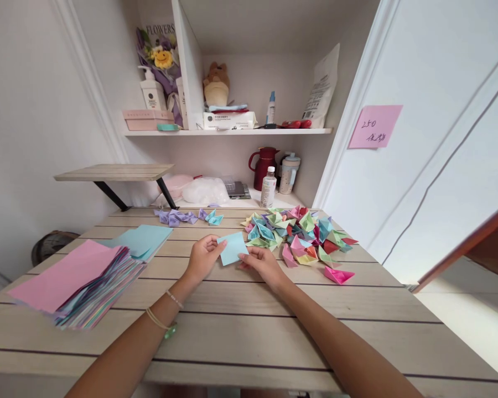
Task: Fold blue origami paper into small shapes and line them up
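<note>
Between my two hands is a small light-blue square of paper (233, 250), held a little above the table. My left hand (205, 255) pinches its left edge, thumb on top. At the lower right corner my right hand (262, 264) grips it between thumb and fingers. Beyond and right of the hands lies a heap of folded paper boats (290, 229) in many colours, with a bright pink boat (338, 275) apart at its front. Purple folded papers (176, 217) and a blue paper boat (214, 218) lie at the table's back left.
On the left, a tall stack of coloured paper (66, 276) and blue sheets (143, 240) lie on the slatted table (216, 342). A small raised shelf (116, 172) stands behind them. At the back are a bottle (268, 189), a red jug (264, 168) and a tumbler (289, 174).
</note>
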`<state>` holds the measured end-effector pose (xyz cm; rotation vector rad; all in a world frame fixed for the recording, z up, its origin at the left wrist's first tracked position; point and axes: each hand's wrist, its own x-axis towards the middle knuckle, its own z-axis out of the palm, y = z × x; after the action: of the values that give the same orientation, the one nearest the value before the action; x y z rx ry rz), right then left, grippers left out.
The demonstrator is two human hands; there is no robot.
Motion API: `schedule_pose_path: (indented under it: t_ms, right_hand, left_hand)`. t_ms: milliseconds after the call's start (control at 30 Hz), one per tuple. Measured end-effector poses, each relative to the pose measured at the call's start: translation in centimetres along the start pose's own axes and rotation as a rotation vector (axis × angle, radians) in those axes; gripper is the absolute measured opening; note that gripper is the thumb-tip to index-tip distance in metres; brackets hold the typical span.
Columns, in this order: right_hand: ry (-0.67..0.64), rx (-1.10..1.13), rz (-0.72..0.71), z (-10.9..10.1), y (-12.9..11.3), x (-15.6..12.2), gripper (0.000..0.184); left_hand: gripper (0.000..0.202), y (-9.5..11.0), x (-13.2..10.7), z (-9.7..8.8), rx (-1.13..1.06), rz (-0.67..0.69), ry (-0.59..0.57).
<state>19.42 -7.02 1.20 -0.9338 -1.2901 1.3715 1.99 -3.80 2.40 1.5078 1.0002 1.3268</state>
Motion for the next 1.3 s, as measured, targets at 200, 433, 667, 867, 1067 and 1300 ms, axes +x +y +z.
schedule_pose_path:
  t_ms: [200,433,667,867,1067,1300]
  right_hand:
    - [-0.022,0.043,0.056,0.0,0.1,0.0,0.032]
    - [-0.047,0.016,-0.002,0.2,0.7,0.1,0.03]
    - [0.047,0.021,-0.047,-0.1,0.7,0.2,0.026]
    - [0.089,-0.075,-0.035,-0.3,0.8,0.5,0.031]
    - [0.067,-0.104,-0.022,0.0,0.5,0.2,0.037]
    - [0.014,-0.025,-0.01,-0.1,0.4,0.4,0.035]
  left_hand:
    - [0.026,0.6,-0.2,-0.1,0.099,0.082,0.01]
    - [0.025,0.6,-0.7,0.7,0.085,0.062,-0.106]
    - [0.027,0.1,-1.0,1.1,0.091,-0.075,-0.271]
    - [0.025,0.4,-0.6,0.7,0.069,-0.073,-0.154]
    - [0.024,0.1,-0.4,0.6,0.042,0.002,-0.057]
    - [0.027,0.7,-0.5,0.4,0.04,-0.08,-0.139]
